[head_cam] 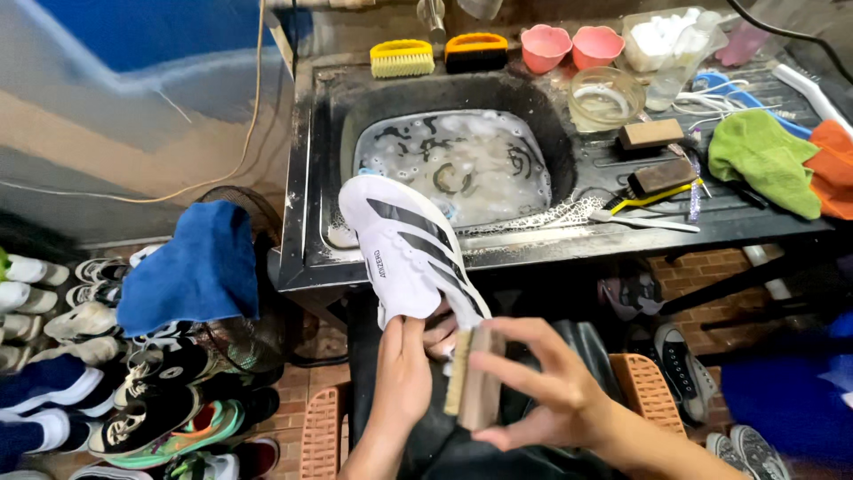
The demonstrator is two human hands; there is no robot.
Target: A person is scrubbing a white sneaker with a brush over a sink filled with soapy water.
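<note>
A white sneaker (404, 249) with black stripes is held toe-away over the front rim of a black sink (306, 258). My left hand (404, 369) grips it at the heel end. My right hand (533, 387) holds a wooden brush (471, 382) just below the shoe's heel, bristle side toward the shoe. The sink basin behind holds soapy, foamy water (462, 164).
Yellow brush (402, 58), orange-black brush (476, 51), two pink cups (569, 46), a glass bowl (604, 96), more brushes, green cloth (764, 160) and orange cloth (831, 164) lie on the counter. A blue towel (191, 267) and several shoes (133, 391) sit at left.
</note>
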